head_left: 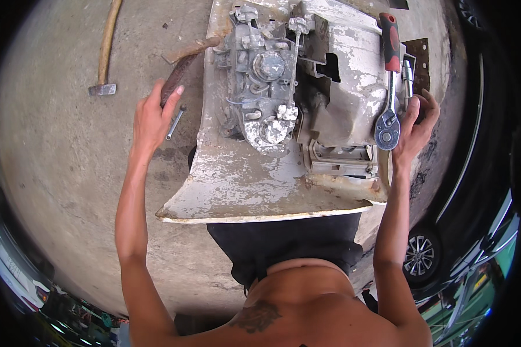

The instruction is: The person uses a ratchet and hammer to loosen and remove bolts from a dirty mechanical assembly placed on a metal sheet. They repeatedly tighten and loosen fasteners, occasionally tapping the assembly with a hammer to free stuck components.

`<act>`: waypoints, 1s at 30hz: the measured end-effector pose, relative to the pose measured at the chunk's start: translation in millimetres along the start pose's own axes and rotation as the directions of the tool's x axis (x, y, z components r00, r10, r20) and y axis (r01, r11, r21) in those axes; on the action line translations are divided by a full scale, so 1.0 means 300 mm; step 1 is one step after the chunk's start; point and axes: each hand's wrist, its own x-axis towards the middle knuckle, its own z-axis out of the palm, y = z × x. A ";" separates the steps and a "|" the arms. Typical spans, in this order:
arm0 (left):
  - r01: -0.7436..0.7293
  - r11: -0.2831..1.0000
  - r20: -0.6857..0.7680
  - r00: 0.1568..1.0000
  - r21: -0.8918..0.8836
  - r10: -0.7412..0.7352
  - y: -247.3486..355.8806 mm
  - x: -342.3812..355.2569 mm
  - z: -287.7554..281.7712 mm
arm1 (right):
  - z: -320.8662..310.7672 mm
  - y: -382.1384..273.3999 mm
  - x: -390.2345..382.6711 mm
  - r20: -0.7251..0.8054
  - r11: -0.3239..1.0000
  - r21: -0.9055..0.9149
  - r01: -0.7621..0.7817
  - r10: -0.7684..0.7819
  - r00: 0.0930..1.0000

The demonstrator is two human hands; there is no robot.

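Note:
At the left, my left hand (152, 118) has its thumb and fingers around the lower end of a rusty, hammer-like tool (181, 70), whose wooden-looking crosspiece (194, 48) rests by the panel. A small spanner (176, 122) lies on the floor beside that hand. On the right, my right hand (414, 130) has bent fingers at the lower end of a silver socket extension (407, 75); its thumb partly covers the contact. Just left of it, a ratchet wrench (389, 92) with a red and black handle lies on the worn white car panel (231, 188).
A dirty grey metal assembly (266, 78) sits on the panel's middle, beside a peeling white cover (353, 75). A wooden-handled hammer (105, 52) lies on the concrete floor (69, 150). A perforated rusty plate (421, 63) is behind the extension. A dark car (474, 173) stands at right.

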 end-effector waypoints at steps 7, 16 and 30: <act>-0.680 0.635 -0.656 0.673 -0.367 0.342 0.130 -0.037 -0.190 | -0.014 0.009 0.014 0.020 0.999 -0.030 0.011 -0.010 1.000; -0.109 0.980 -0.337 0.940 -0.168 0.047 -0.007 0.099 -0.192 | -0.015 0.023 0.011 0.020 1.000 -0.007 -0.014 0.014 1.000; -0.064 0.995 -0.139 0.987 0.080 0.075 -0.018 0.062 -0.087 | -0.007 0.009 0.002 0.039 0.999 -0.033 0.036 -0.035 0.999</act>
